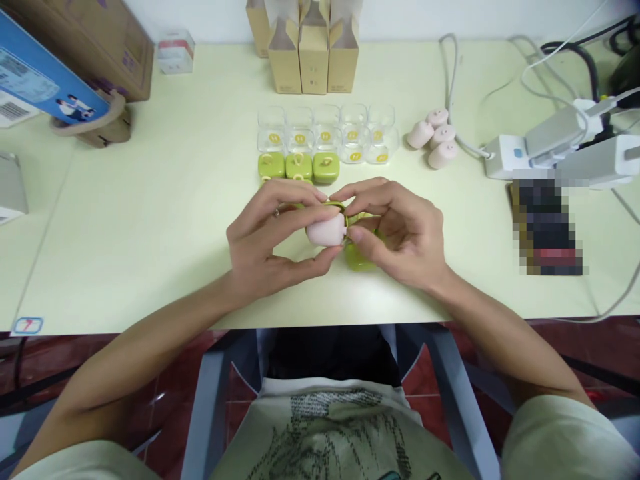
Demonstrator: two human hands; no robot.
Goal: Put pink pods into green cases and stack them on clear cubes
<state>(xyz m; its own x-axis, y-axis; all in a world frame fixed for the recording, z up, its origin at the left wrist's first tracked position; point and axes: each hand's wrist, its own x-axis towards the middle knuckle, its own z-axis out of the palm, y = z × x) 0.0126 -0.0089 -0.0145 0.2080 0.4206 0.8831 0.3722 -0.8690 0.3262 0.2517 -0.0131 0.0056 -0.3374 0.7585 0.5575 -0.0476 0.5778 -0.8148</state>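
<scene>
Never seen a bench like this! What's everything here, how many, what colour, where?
Table: one, pale green, centre
Clear cups: about ten, yellow stickers, centre
Green pieces: at least four, green, below cups, some hidden
Loose pieces: four, pale pink, right of cups
Held piece: one, pale pink, front centre
Kraft boxes: several, brown, back
Small box: one, white-red, back left
Carton: one, brown, back left
Blue box: one, blue, far left
Power blocks: several, white, right
Cables: several, black and white, right
Blurred item: one, dark, right
Label: one, white-blue, front left
Chair: one, blue-grey, bottom
Shirt: one, pale, dark print, bottom
Left hand: one, bare, around held piece
Right hand: one, bare, fingers at its right end
</scene>
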